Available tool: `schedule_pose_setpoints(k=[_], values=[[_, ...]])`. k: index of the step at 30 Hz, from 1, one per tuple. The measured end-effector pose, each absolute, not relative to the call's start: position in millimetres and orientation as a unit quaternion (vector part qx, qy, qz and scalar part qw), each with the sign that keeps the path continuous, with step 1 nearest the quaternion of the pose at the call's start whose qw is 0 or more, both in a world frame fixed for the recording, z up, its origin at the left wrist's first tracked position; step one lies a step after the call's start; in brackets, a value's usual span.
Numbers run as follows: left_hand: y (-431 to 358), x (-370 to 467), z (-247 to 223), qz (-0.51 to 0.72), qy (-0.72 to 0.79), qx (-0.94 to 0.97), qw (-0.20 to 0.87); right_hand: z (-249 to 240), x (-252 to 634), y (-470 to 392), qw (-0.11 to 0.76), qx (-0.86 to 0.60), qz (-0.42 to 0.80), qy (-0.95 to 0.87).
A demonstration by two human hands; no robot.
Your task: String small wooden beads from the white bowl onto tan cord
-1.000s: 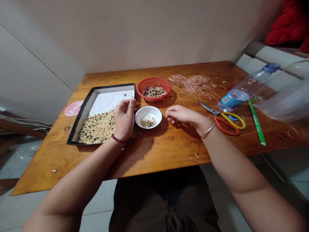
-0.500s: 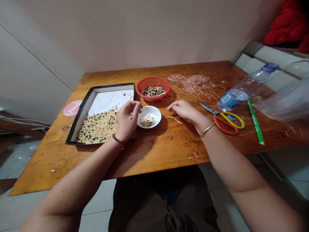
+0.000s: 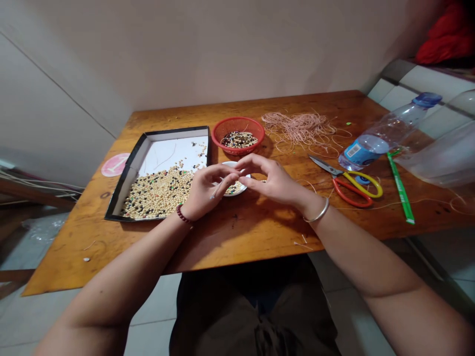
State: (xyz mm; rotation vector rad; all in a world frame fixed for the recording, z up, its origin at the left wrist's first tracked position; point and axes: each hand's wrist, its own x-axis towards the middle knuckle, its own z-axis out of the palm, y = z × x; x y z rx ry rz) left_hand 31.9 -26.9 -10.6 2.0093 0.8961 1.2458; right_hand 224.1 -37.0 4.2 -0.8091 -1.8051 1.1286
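Observation:
My left hand (image 3: pixel 210 190) is closed in a pinch on a thin pale cord, and a short end (image 3: pixel 213 196) of it sticks out below the thumb. Its fingertips meet those of my right hand (image 3: pixel 276 180). The right thumb and forefinger curve together there; what lies between them is too small to make out. Just under the joined fingertips stands a white bowl (image 3: pixel 248 182) of small beads, largely covered by both hands. To the left, a black-edged box lid (image 3: pixel 113 210) holds many cream, black and coloured beads (image 3: pixel 158 195).
A red plastic basket (image 3: pixel 218 136) with more beads stands behind the bowl. Tangled pink cord (image 3: pixel 297 126) lies at the back. Scissors (image 3: pixel 347 178), a water bottle (image 3: pixel 374 138) and a green strip (image 3: pixel 401 190) are on the right. A pink round card (image 3: pixel 113 164) lies left.
My right hand has moved left from beside the strung beads to meet my left hand over the bowl. The left hand keeps its pinch. The view has shifted slightly.

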Motion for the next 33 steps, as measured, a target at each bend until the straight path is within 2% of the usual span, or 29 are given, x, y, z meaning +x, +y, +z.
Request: schedule_pose_setpoints(k=[8,18,24,30,33], values=[[-24,32,-12,0.499,0.359,0.73,0.3,-6,224,-31,0.391,-0.36,0.429,-0.73],[-18,29,-17,0.47,0.429,0.726,0.262,-10,226,-26,0.451,-0.421,0.322,-0.718],[-19,29,-15,0.447,0.442,0.739,0.242,-6,228,-21,0.473,-0.396,0.378,-0.69],[-24,29,-13,0.383,0.389,0.775,0.319,-11,224,-25,0.438,-0.387,0.388,-0.712],[-25,29,-14,0.36,0.359,0.797,0.325,-14,222,-27,0.425,-0.387,0.4,-0.714]])
